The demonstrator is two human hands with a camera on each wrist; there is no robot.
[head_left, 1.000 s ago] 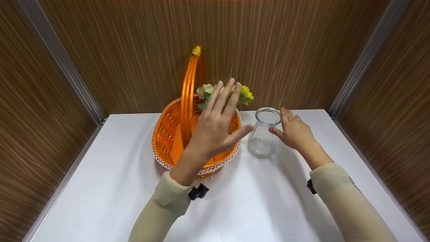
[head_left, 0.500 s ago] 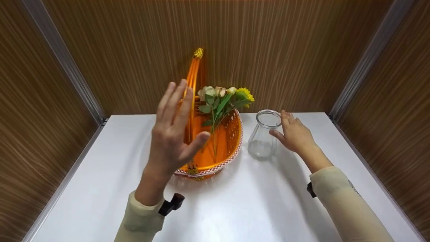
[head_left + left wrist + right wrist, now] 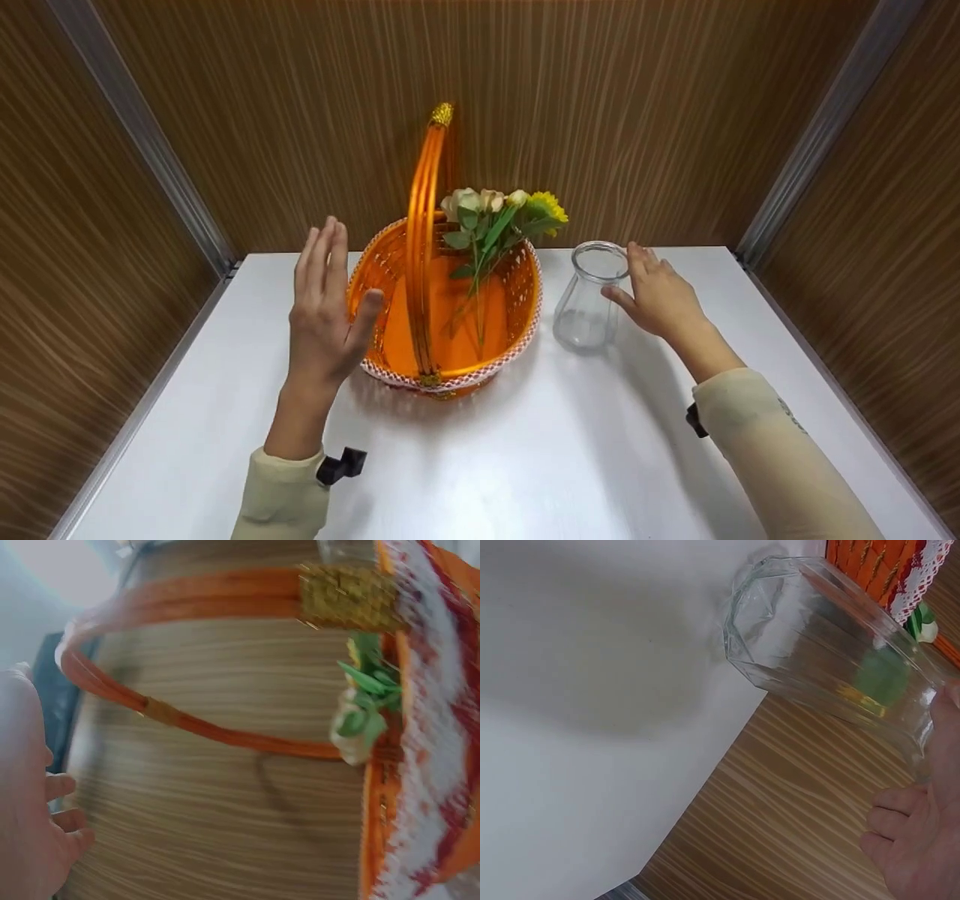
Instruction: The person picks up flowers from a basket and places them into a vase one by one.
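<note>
My left hand is raised just left of the orange basket, its fingers straight and the thumb spread. Nothing is in it. The basket has a tall arched handle and a red-and-white trimmed rim. Inside it lean several flowers, pale roses and a yellow bloom, their heads over the back right rim. Right of the basket stands a clear glass vase, upright. My right hand is at the vase's right side, thumb right at the neck; in the right wrist view its other fingers lie apart from the glass.
A white table carries everything. Wood-patterned panels close it in at the back and on both sides, with metal strips at the corners. The basket and vase stand near the back panel.
My left hand has moved left and down, from over the basket to beside its left rim, uncovering the flowers. My right hand stays at the vase. Basket and vase have not moved.
</note>
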